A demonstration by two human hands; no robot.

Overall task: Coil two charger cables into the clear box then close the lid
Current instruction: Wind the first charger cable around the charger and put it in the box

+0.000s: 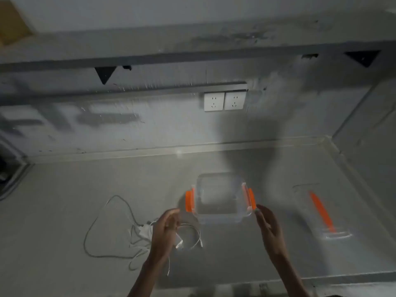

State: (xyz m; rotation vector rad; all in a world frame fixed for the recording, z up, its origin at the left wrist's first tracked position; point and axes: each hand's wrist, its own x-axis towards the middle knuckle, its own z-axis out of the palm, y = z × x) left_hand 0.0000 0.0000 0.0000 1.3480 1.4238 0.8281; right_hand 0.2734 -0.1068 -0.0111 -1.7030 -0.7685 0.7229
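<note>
Dim grey counter (pixel 85 189); twin wall sockets (pixel 224 101); shelf (pixel 192 46) above.

Lid (pixel 321 213) smeared by blur, outline unclear. Left hand (pixel 165 234) hides part of white cable (pixel 196 232). Right hand (pixel 269 228) by clear box (pixel 218 218): contact unclear. Dark thing (pixel 3 170) cut off at left edge.

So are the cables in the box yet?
Not yet. Done: the clear lid with an orange clip lies off, right of the empty-looking clear plastic box with orange latches. In hand: the left hand holds a looped white cable; the right hand hovers open. Left: that cable, the long grey cable sprawled on the counter, then the lid.
</note>
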